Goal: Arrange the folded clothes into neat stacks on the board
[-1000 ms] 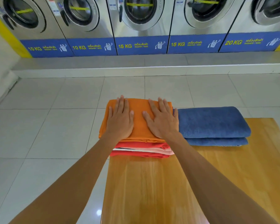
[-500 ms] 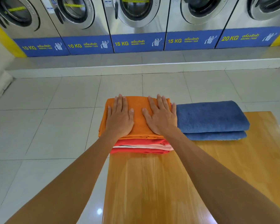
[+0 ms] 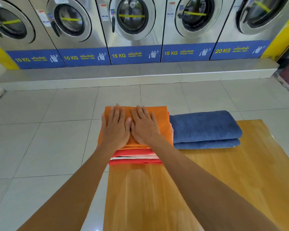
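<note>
Head view. Blue base panels on the washing machines [image 3: 133,22] read, left to right: "10 KG", "10 KG", "15 KG", "15 KG", "20 KG", each followed by Thai script and smaller lettering too small to read. Stickers on the machine fronts illegible. Yellow tape strips cross the door glass.

Left hand [image 3: 115,129] and right hand [image 3: 144,126] lie flat, side by side, fingers straight, palms pressing down on the orange folded cloth [image 3: 162,120]; neither grasps anything. Thumbs nearly touch at the middle.

Orange cloth tops a stack; below the wrists show red folded pieces [image 3: 133,162] with a pale pink and white layer between them. Stack sits at the far left corner of the wooden board [image 3: 223,180], its left edge overhanging slightly.

Just right of the right hand: two blue folded towels [image 3: 205,125], one on the other, touching the orange stack's right side.

Beyond the fingertips: grey tiled floor [image 3: 40,130], then a raised tiled step [image 3: 140,74] under the machines. Far right, pinkish object, unclear.
</note>
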